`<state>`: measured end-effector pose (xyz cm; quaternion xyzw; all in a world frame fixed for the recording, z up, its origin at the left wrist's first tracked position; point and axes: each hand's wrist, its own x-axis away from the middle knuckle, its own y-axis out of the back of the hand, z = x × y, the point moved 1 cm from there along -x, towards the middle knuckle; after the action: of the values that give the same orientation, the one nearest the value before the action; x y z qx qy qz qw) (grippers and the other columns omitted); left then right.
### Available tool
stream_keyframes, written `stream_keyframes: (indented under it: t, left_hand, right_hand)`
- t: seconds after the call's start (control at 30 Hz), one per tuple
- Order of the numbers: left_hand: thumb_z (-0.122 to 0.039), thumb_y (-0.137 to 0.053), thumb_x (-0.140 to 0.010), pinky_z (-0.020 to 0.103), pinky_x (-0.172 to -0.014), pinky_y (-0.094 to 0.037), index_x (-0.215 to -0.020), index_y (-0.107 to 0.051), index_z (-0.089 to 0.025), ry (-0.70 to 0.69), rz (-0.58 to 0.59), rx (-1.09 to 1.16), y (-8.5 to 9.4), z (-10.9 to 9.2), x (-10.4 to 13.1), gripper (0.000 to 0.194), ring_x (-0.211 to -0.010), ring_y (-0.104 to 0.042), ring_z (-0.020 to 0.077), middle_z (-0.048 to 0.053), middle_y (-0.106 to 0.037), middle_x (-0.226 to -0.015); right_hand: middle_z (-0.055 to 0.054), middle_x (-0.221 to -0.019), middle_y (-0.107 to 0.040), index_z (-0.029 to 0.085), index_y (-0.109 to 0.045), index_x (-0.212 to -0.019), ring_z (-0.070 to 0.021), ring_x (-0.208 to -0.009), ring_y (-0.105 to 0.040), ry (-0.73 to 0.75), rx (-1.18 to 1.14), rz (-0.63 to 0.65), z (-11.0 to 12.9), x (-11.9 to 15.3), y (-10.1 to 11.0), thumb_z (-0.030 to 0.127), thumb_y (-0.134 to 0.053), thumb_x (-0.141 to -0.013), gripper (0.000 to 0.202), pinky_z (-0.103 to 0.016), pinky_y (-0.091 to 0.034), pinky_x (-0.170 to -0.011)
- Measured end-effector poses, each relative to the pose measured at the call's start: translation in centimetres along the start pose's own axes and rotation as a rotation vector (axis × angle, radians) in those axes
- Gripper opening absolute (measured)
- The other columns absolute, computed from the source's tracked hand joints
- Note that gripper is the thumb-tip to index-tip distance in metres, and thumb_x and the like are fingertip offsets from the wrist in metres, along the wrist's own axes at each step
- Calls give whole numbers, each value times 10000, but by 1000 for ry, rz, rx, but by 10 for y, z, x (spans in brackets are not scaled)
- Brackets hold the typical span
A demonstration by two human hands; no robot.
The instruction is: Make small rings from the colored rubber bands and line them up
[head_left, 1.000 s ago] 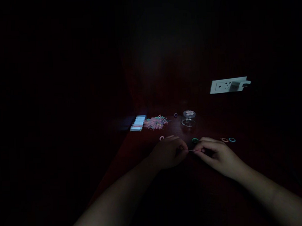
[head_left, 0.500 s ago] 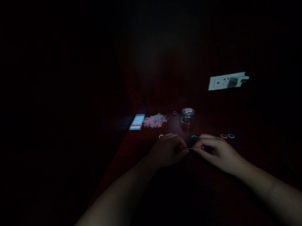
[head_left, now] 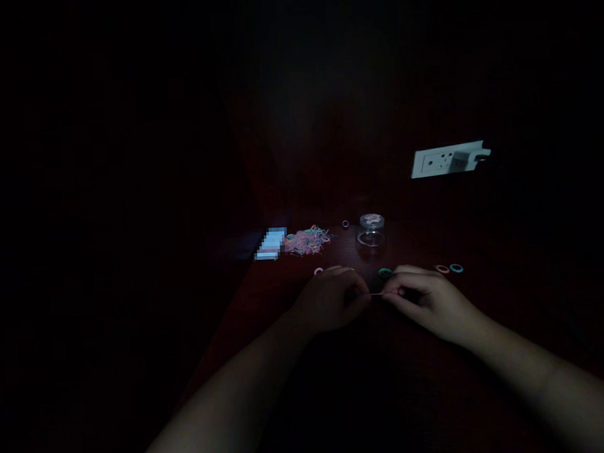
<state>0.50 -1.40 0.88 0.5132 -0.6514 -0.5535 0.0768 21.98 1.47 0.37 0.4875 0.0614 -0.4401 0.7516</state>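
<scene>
A thin pale band (head_left: pixel 376 294) is stretched level between my two hands above the dark red table. My left hand (head_left: pixel 335 297) pinches its left end between thumb and fingertips. At the other end, my right hand (head_left: pixel 428 298) pinches it the same way. Just behind the right fingertips lies a green ring (head_left: pixel 385 273). A pink ring (head_left: pixel 318 271) shows behind the left knuckles, partly hidden. To the right of my right hand are an orange ring (head_left: pixel 442 269) and a teal ring (head_left: pixel 456 268), side by side.
A heap of small colourful bands (head_left: pixel 307 241) lies beside a lit phone (head_left: pixel 271 244) at the back left. Behind my hands stands a clear lidded jar (head_left: pixel 371 231), with a small ring (head_left: pixel 345 224) to its left. A wall socket (head_left: pixel 446 160) holds a plug.
The whole view has shifted slightly, so everything sits a little further left and higher. Both hands keep their pinch on the band, with hardly any change between them.
</scene>
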Motion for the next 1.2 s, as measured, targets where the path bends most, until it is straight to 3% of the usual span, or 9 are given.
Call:
stream_keyframes:
  t: [0.9, 1.2]
  left_hand:
    - [-221, -577, -845, 312, -751, -434, -860, -605, -202, -17, 20, 12, 2, -2, -1, 37, -806, -591, 165, 4, -657, -834]
    - [-271, -617, -841, 320, -755, -445, -881, -608, -209, 0, 9, 12, 2, -3, 0, 74, -820, -593, 167, -3, -661, -839]
  right_hand:
    - [-18, -744, -603, 205, -649, -800, -165, -698, -573, -22, 10, 1, -1, 0, 0, 262, -596, -899, 126, -302, -447, -652]
    - [-19, -735, -593, 199, -644, -787, -161, -689, -560, -16, 1, 1, 3, 1, 2, 261, -585, -910, 150, -299, -438, -643]
